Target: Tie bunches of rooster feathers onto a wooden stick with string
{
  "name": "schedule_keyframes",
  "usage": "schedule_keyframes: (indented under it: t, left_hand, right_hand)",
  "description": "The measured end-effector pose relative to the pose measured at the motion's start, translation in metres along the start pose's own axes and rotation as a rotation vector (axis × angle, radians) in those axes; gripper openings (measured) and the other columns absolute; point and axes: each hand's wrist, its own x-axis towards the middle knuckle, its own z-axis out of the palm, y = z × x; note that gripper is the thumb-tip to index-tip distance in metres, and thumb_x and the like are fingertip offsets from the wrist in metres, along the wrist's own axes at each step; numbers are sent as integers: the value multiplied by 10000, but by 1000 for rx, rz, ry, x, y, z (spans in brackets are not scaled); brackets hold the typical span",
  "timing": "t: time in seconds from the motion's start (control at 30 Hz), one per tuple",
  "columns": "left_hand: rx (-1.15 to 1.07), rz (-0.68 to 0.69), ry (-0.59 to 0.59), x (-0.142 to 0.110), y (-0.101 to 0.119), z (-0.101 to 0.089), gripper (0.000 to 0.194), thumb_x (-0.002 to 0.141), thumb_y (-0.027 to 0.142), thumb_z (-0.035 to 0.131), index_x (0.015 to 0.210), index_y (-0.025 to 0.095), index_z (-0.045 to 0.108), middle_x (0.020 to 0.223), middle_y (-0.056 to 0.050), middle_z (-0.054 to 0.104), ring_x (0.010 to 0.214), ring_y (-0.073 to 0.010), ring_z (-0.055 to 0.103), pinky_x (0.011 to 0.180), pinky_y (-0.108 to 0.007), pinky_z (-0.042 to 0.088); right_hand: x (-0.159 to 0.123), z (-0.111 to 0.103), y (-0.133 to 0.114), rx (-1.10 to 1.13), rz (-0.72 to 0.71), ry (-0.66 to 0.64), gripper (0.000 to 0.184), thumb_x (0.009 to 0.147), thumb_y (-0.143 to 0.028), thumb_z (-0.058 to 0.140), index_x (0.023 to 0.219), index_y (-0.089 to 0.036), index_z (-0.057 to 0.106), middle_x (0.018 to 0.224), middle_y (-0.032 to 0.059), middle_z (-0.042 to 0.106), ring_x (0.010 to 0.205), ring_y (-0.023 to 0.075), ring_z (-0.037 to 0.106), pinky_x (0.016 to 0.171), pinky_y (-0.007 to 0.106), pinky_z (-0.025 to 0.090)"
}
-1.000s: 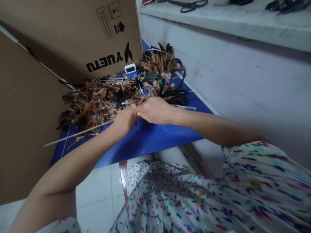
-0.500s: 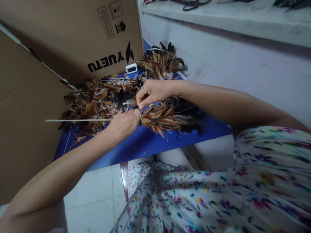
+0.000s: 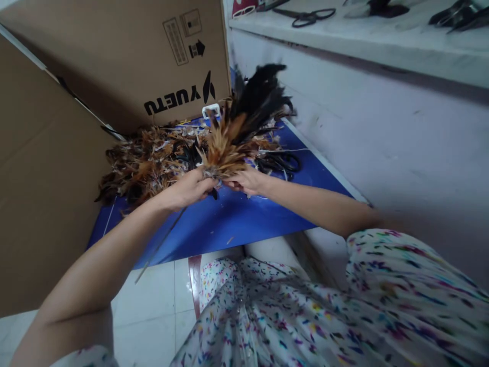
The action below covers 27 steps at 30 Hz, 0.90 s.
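Note:
A feather duster [image 3: 229, 140], with brown-gold feathers and black tips, points up and to the right, away from me. Its thin stick [image 3: 160, 245] slants down toward the lower left, past the table's front edge. My left hand [image 3: 193, 187] is closed round the stick at the base of the feathers. Right beside it, my right hand [image 3: 246, 181] has its fingers curled in at the feather base; what they pinch is hidden. A small dark feather [image 3: 214, 193] hangs below the hands.
Loose brown feathers [image 3: 141, 158] cover the left of the blue table [image 3: 229, 221]. Black-handled scissors [image 3: 288, 162] lie to the right. A white-framed device [image 3: 211, 110] stands by the cardboard box [image 3: 183, 46]. More scissors [image 3: 305, 18] rest on the wall shelf [image 3: 362, 53].
The feather end has swung from pointing right to pointing up and away, and the stick now slopes toward me. My right hand has come down beside my left. The scissors on the table are uncovered.

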Motion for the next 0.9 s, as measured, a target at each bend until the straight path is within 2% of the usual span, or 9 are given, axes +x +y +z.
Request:
schedule_keyframes:
  t: [0.07, 0.17, 0.27, 0.37, 0.43, 0.53, 0.63, 0.8, 0.9]
  left_hand:
    - [-214, -73, -33, 4, -6, 4, 282, 880, 267, 425, 621, 197, 341, 509, 56, 314, 434, -55, 292, 424, -192, 245]
    - [-447, -120, -42, 8, -12, 11, 278, 871, 242, 469, 648, 198, 310, 537, 82, 258, 414, -30, 220, 406, -168, 165]
    - [-556, -167, -30, 13, -16, 17, 277, 868, 214, 489, 658, 195, 309, 542, 92, 255, 401, -17, 202, 394, -149, 141]
    - [-610, -180, -8, 18, -21, 24, 273, 873, 188, 481, 658, 192, 312, 531, 98, 254, 385, -8, 200, 384, -131, 144]
    - [-641, -184, 15, 23, -25, 28, 276, 868, 183, 492, 652, 191, 320, 525, 100, 254, 372, -4, 199, 374, -124, 144]
    - [-694, -202, 53, 31, -31, 35, 290, 845, 185, 534, 637, 189, 331, 513, 99, 263, 354, 0, 208, 359, -121, 138]
    - [-743, -210, 72, 38, -35, 41, 283, 823, 182, 560, 636, 186, 348, 504, 95, 286, 348, 0, 225, 355, -115, 149]
    - [-814, -230, 5, 42, -37, 46, 248, 788, 154, 544, 646, 191, 344, 507, 94, 275, 340, -2, 206, 346, -110, 127]
    - [-947, -278, -24, 42, -36, 43, 110, 791, 177, 476, 703, 182, 410, 526, 72, 325, 336, -15, 216, 335, -113, 121]
  right_hand:
    - [-5, 6, 3, 204, 42, 5, 289, 823, -345, 603, 655, -172, 442, 525, -73, 394, 450, 47, 338, 397, 178, 231]
    - [-10, 12, 3, 300, 42, 84, 216, 760, -300, 601, 664, -182, 448, 516, -84, 375, 448, 48, 298, 404, 196, 189]
    - [-11, 14, 4, 215, -11, 171, 129, 752, -275, 585, 714, -170, 521, 568, -64, 433, 516, 63, 363, 471, 204, 276]
    - [-9, 15, 7, 77, -108, 253, 113, 744, -254, 580, 699, -151, 569, 677, -17, 533, 649, 84, 457, 613, 226, 366]
    - [-7, 15, 10, -9, -122, 288, 150, 744, -271, 577, 656, -149, 568, 647, -22, 521, 633, 87, 441, 621, 238, 350]
    - [-4, 14, 15, -104, -66, 297, 176, 761, -279, 550, 644, -149, 570, 534, -55, 428, 532, 74, 345, 552, 244, 272]
    - [-4, 12, 18, -185, -60, 301, 164, 769, -245, 540, 651, -140, 585, 517, -59, 415, 514, 67, 320, 542, 248, 242]
    - [-2, 6, 20, -282, -75, 358, 309, 780, -371, 622, 577, -145, 566, 490, -71, 329, 519, 60, 273, 543, 263, 207]
    - [0, 3, 21, -286, -42, 356, 306, 760, -373, 654, 571, -147, 572, 464, -80, 296, 507, 59, 251, 538, 268, 192]
